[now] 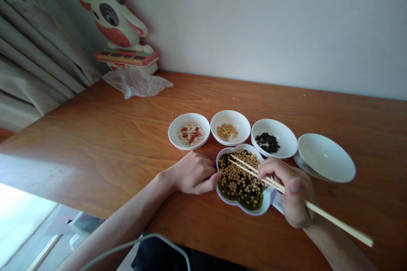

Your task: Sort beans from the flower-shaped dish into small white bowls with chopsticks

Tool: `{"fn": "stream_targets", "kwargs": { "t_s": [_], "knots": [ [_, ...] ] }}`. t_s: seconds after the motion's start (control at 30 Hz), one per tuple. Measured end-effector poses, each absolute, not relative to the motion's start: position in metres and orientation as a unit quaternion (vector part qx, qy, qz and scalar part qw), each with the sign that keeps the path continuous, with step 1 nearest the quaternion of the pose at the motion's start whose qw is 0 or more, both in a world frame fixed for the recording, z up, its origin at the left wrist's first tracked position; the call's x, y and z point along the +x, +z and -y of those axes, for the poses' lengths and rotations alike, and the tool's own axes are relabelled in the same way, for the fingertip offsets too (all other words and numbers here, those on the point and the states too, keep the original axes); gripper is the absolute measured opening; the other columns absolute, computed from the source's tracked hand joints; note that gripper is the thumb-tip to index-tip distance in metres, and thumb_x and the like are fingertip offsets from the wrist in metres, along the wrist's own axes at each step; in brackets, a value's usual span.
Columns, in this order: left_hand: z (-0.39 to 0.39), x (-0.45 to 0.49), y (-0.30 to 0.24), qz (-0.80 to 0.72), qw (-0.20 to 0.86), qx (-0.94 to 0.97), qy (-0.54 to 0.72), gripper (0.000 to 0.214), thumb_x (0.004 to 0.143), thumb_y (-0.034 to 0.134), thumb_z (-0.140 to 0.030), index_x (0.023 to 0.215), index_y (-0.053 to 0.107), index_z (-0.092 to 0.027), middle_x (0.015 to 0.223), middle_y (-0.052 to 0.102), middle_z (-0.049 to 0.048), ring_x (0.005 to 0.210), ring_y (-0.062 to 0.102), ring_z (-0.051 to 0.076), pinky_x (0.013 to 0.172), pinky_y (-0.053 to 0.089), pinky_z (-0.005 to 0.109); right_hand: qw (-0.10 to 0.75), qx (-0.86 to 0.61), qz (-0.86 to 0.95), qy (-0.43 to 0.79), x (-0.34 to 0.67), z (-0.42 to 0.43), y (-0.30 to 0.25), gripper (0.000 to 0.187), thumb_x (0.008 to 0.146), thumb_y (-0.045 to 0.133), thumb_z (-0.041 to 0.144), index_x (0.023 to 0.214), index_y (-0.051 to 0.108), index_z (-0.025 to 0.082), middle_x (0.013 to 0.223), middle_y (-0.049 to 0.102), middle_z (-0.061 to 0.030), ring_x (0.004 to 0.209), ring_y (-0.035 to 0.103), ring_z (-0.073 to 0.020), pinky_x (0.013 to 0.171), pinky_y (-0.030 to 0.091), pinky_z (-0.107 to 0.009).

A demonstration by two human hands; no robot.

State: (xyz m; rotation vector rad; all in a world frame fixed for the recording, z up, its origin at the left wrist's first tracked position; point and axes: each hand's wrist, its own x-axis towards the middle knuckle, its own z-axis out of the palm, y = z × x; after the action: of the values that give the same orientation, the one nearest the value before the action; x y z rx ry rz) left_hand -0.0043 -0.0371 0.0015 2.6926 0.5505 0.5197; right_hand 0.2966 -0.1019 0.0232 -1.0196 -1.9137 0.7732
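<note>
Fingers (pixel 276 167) of the right hand (pixel 295 208) hold chopsticks (pixel 337 221), best narrowed over mixed beans (pixel 243 175). Left hand (pixel 193 173) (grip unclear) should steady the scalloped dish (pixel 266 206).

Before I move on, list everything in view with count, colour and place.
toy cow: 1, white and red, back left
plastic bag: 1, clear, before the toy cow
curtain: 1, beige, far left
wall: 1, pale grey, behind
table: 1, brown, across the middle
bowls: 4, white, in a row
nuts: many, cream and reddish, leftmost bowl
yellow beans: many, yellow, second bowl
black beans: many, black, third bowl
tray: 1, white with purple rim, before the bowls
mixed beans: many, yellow, black and green, tray
chopsticks: 2, pale, tips over the tray
cable: 1, whitish, bottom edge
plastic object: 1, pale, lower left, unclear what
clothing: black, bottom edge
left hand: 1, bare, tray's left edge
right hand: 1, bare, holding chopsticks
</note>
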Motion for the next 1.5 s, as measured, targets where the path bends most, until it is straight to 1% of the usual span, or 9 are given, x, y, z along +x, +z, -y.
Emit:
{"fn": "stream_targets", "kwargs": {
  "t_s": [0.27, 0.43, 0.53, 0.7, 0.87, 1.03, 1.17, 1.37, 1.5],
  "knots": [
    [0.037, -0.005, 0.001, -0.195, 0.17, 0.949, 0.179, 0.054, 0.115, 0.037, -0.036, 0.067, 0.057, -0.02, 0.066, 0.067, 0.0071, 0.057, 0.058, 0.017, 0.057, 0.037, 0.035, 0.375, -0.423, 0.762, 0.316, 0.295, 0.102, 0.028, 0.06, 0.113, 0.023, 0.064, 0.098, 0.066, 0.024, 0.086, 0.067, -0.0029, 0.067, 0.058, -0.0176, 0.061, 0.041, -0.033],
    [0.037, -0.005, 0.002, -0.196, 0.169, 0.949, 0.178, 0.054, 0.115, 0.036, -0.035, 0.068, 0.057, -0.02, 0.067, 0.067, 0.0072, 0.058, 0.059, 0.017, 0.057, 0.037, 0.035, 0.373, -0.42, 0.769, 0.306, 0.294, 0.101, 0.03, 0.043, 0.115, 0.033, 0.05, 0.101, 0.065, 0.025, 0.085, 0.067, -0.0018, 0.07, 0.06, -0.0173, 0.064, 0.043, -0.033],
    [0.037, -0.004, 0.002, -0.195, 0.17, 0.95, 0.177, 0.054, 0.115, 0.036, -0.035, 0.068, 0.057, -0.02, 0.067, 0.067, 0.0072, 0.058, 0.058, 0.017, 0.057, 0.036, 0.036, 0.384, -0.412, 0.772, 0.295, 0.293, 0.1, 0.03, 0.038, 0.116, 0.034, 0.041, 0.102, 0.065, 0.025, 0.088, 0.068, -0.002, 0.073, 0.062, -0.0171, 0.068, 0.046, -0.032],
    [0.037, -0.004, 0.0, -0.195, 0.171, 0.949, 0.177, 0.054, 0.115, 0.037, -0.036, 0.068, 0.056, -0.02, 0.067, 0.067, 0.0068, 0.058, 0.057, 0.017, 0.057, 0.035, 0.035, 0.402, -0.398, 0.769, 0.297, 0.292, 0.099, 0.029, 0.038, 0.116, 0.035, 0.037, 0.101, 0.067, 0.024, 0.092, 0.07, -0.0032, 0.076, 0.063, -0.0172, 0.069, 0.047, -0.032],
    [0.037, -0.005, 0.0, -0.194, 0.173, 0.95, 0.174, 0.055, 0.115, 0.036, -0.036, 0.068, 0.057, -0.019, 0.066, 0.067, 0.0065, 0.058, 0.057, 0.017, 0.057, 0.036, 0.036, 0.434, -0.374, 0.766, 0.292, 0.294, 0.101, 0.026, 0.041, 0.116, 0.035, 0.04, 0.102, 0.07, 0.024, 0.091, 0.071, -0.0038, 0.077, 0.066, -0.0175, 0.067, 0.049, -0.032],
    [0.037, -0.005, 0.001, -0.197, 0.173, 0.949, 0.173, 0.054, 0.115, 0.036, -0.035, 0.068, 0.057, -0.019, 0.067, 0.067, 0.0068, 0.058, 0.057, 0.017, 0.057, 0.036, 0.035, 0.52, -0.353, 0.739, 0.243, 0.295, 0.102, 0.019, 0.049, 0.115, 0.033, 0.045, 0.102, 0.075, 0.023, 0.094, 0.073, -0.0064, 0.08, 0.068, -0.0212, 0.066, 0.05, -0.035],
    [0.037, -0.005, 0.001, -0.196, 0.173, 0.949, 0.176, 0.054, 0.115, 0.036, -0.035, 0.068, 0.056, -0.02, 0.067, 0.067, 0.0067, 0.058, 0.057, 0.017, 0.057, 0.036, 0.035, 0.572, -0.352, 0.714, 0.198, 0.292, 0.1, 0.019, 0.051, 0.115, 0.033, 0.043, 0.101, 0.078, 0.023, 0.088, 0.071, -0.0068, 0.083, 0.07, -0.0241, 0.069, 0.052, -0.039],
    [0.037, -0.005, -0.001, -0.196, 0.175, 0.948, 0.177, 0.054, 0.115, 0.037, -0.035, 0.067, 0.055, -0.02, 0.068, 0.067, 0.0064, 0.058, 0.057, 0.016, 0.058, 0.035, 0.036, 0.543, -0.392, 0.712, 0.212, 0.292, 0.099, 0.023, 0.047, 0.116, 0.033, 0.037, 0.103, 0.076, 0.022, 0.093, 0.072, -0.006, 0.078, 0.068, -0.0195, 0.066, 0.052, -0.036],
    [0.036, -0.005, -0.002, -0.197, 0.174, 0.948, 0.177, 0.054, 0.115, 0.037, -0.035, 0.068, 0.056, -0.019, 0.068, 0.067, 0.0067, 0.058, 0.057, 0.016, 0.058, 0.035, 0.036, 0.547, -0.391, 0.708, 0.214, 0.29, 0.099, 0.023, 0.045, 0.115, 0.035, 0.036, 0.102, 0.076, 0.022, 0.095, 0.073, -0.0053, 0.072, 0.065, -0.0167, 0.061, 0.051, -0.033]
  ]
}}
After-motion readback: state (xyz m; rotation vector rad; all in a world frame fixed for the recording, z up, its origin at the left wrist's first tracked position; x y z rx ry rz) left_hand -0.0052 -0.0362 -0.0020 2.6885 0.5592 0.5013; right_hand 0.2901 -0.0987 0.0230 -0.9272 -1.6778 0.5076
